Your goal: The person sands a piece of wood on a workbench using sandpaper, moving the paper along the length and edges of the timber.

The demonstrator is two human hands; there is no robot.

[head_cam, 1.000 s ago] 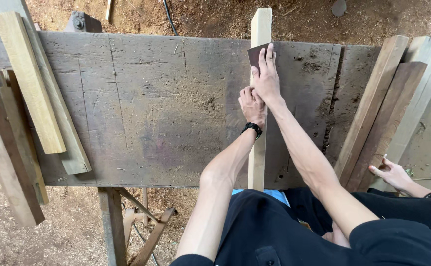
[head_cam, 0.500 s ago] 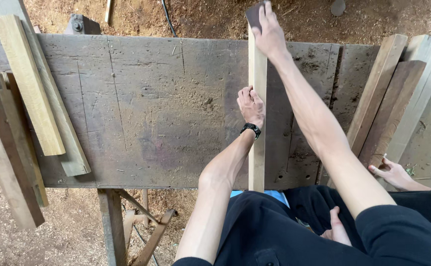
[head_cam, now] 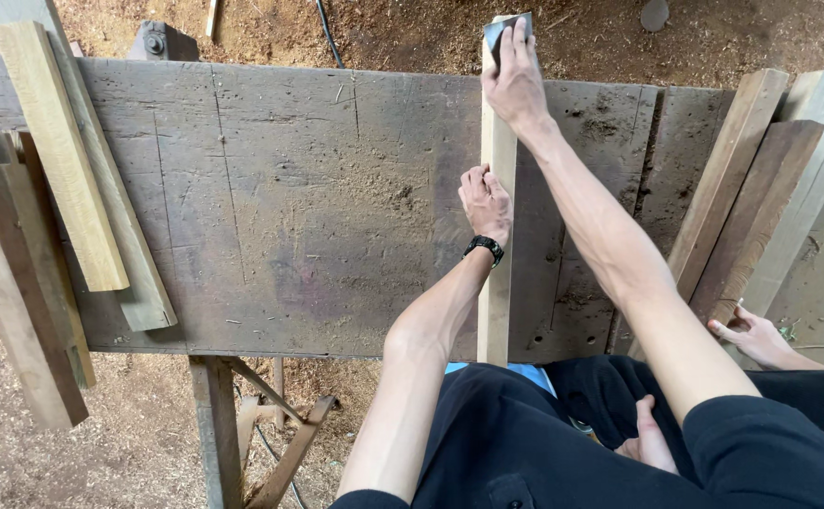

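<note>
A pale wooden slat (head_cam: 497, 254) lies lengthwise across a weathered plank tabletop (head_cam: 289, 207), running away from the person; the left hand (head_cam: 485, 203) is clamped on the slat's left edge near its middle, a black wristwatch (head_cam: 484, 247) just behind it; the right hand (head_cam: 516, 80), arm fully stretched, presses a dark sheet of sandpaper (head_cam: 504, 28) flat onto the slat's far end, fingers closed down over it (the two hands are well apart along the slat); to the right of the right arm lean several wooden boards (head_cam: 761, 188), with another person's hand (head_cam: 759, 336) near their lower ends; far to the left of the left hand lie more stacked boards (head_cam: 63, 160); sawdust covers the ground (head_cam: 129, 415) below.
</note>
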